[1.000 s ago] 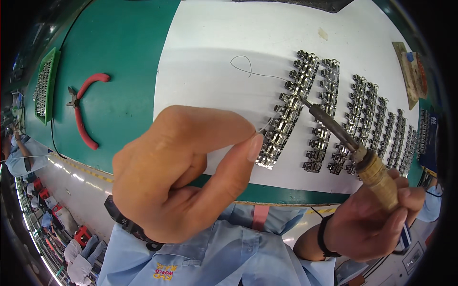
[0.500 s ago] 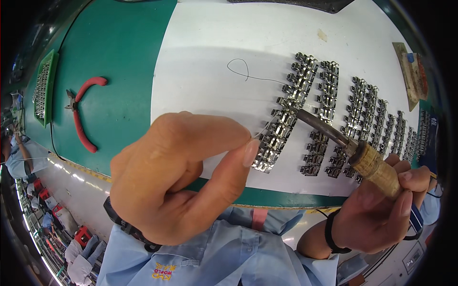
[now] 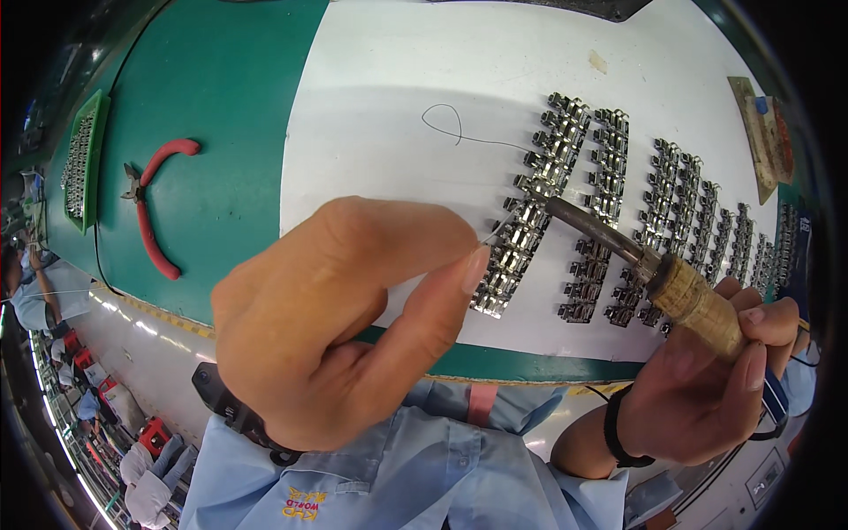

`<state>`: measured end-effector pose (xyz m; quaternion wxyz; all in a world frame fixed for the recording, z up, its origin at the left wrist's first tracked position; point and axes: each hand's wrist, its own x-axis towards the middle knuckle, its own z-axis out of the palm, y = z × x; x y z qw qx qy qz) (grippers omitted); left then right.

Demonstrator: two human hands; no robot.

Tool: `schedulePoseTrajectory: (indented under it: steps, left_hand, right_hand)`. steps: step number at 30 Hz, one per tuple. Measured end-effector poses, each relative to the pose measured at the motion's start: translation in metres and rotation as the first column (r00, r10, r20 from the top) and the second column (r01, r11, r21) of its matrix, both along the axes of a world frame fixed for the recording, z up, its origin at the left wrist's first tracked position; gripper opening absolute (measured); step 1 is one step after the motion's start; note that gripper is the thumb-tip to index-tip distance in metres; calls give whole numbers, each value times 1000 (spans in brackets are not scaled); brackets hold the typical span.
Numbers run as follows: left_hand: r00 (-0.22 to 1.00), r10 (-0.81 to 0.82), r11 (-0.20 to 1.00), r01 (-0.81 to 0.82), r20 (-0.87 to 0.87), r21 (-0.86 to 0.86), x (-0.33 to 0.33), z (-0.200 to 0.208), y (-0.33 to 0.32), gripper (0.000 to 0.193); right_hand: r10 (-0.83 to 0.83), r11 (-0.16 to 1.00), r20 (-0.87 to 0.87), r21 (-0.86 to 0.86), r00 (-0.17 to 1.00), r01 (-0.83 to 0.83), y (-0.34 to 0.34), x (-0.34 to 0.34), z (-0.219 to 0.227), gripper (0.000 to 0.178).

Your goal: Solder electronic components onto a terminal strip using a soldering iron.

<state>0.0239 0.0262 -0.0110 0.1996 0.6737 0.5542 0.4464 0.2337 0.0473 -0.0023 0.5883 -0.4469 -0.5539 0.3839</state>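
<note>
My left hand [image 3: 327,309] is closed, thumb and forefinger pinching a thin silvery solder wire [image 3: 498,230]. The wire reaches toward the nearest row of small shiny metal parts [image 3: 562,141]. In my right hand [image 3: 693,406] is a soldering iron [image 3: 693,305], gripped by its wooden handle. Its dark metal shaft slants up to the left, and the tip meets the middle of that same row. A fine dark looped wire [image 3: 460,132] lies on the white sheet, one end running to the row.
More rows of metal parts [image 3: 609,163] stand to the right on the white sheet [image 3: 380,53]. Red-handled cutters [image 3: 146,212] and a green tray of parts [image 3: 99,168] lie on the green mat at left. A wooden block [image 3: 767,141] sits at far right.
My left hand has shifted slightly right and up, with the solder wire nearer the iron's tip. The soldering iron stays almost where it was.
</note>
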Motion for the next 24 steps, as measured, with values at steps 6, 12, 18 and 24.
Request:
schedulePoseTrajectory:
  steps: [6, 12, 18, 24]
  left_hand:
    - [998, 50, 996, -48, 23, -72, 2, 5, -3, 13]
    - [973, 154, 969, -114, 173, -221, -2, 9, -8, 12]
    - [889, 223, 964, -141, 399, -224, -1, 8, -12, 17]
    - [982, 105, 983, -78, 158, -169, -3, 15, -22, 14]
  right_hand:
    - [20, 999, 51, 35, 998, -22, 4, 15, -3, 23]
    - [213, 977, -162, 14, 964, -213, -3, 28, 2, 26]
    - [98, 991, -93, 99, 991, -89, -7, 21, 1, 30]
    - [-164, 961, -71, 214, 984, 176, -30, -4, -10, 28]
